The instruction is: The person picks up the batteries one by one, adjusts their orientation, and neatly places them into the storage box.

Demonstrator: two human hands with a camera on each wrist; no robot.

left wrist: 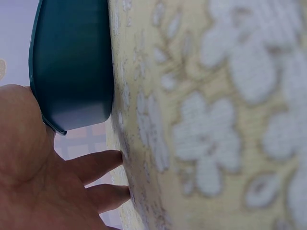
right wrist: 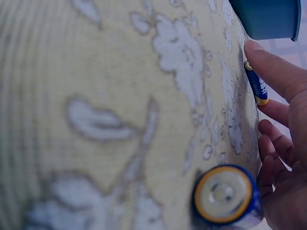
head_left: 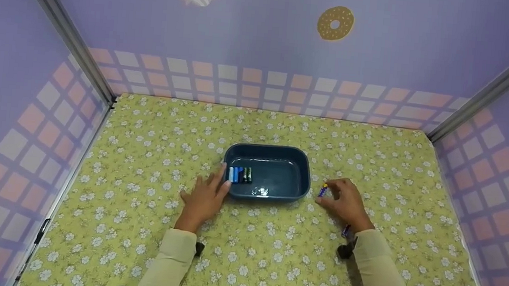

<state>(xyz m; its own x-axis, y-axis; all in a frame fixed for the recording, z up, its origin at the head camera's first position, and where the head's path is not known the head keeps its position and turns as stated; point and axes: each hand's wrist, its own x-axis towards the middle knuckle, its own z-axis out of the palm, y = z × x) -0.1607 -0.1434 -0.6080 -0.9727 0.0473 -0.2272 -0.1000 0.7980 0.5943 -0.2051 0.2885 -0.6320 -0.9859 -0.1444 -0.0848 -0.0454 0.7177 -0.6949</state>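
A dark teal plastic box [head_left: 277, 196] stands on the cloth. In a row along its left end lie several batteries [head_left: 235, 174], with blue and dark green wrappers. My left hand [head_left: 203, 200] rests at the box's left side, index finger and thumb at the rim; other fingertips touch the cloth in the left wrist view. To the right of the box, my right hand [head_left: 345, 204] pinches a blue and yellow battery [right wrist: 257, 85] by its ends, between thumb and index finger. Another blue battery [right wrist: 225, 195] lies on the cloth under the right wrist.
A yellow-green floral cloth [head_left: 262, 263] covers the table. Purple walls [head_left: 264, 33] with a checked band and printed sweets stand behind and at both sides. Dark wrist devices [head_left: 345, 251] sit by the sleeves.
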